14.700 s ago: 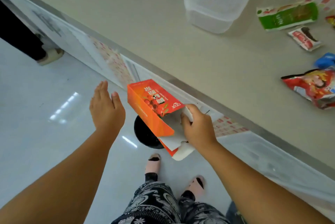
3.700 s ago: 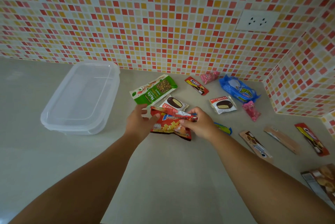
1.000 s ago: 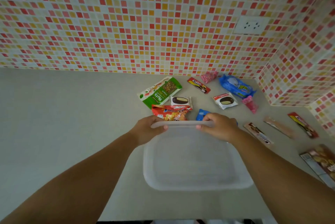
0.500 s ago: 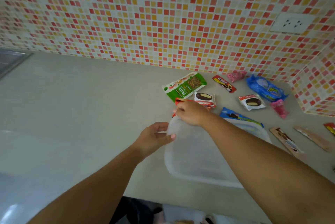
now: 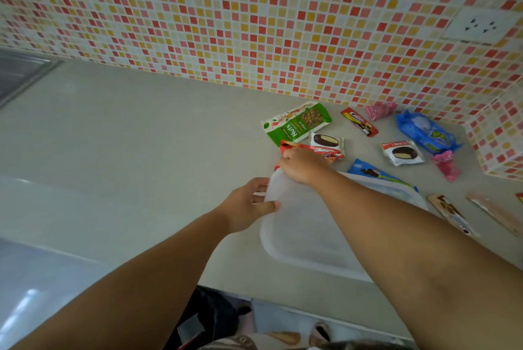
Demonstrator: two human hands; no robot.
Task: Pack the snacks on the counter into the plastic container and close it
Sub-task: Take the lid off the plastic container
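My left hand (image 5: 249, 205) is pinching the plastic container (image 5: 305, 236) by its lid corner. My right hand (image 5: 300, 164) is curling over its far corner, gripping it.

"Nuts" on green pouch (image 5: 297, 122), "Oreo" on red wrapper (image 5: 359, 121)

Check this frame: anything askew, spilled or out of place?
Nothing spilled or damaged. One oddity: the plastic container sits on part of the blue cookie pack, with both hands at its far-left corner and its lid on while snacks lie loose.
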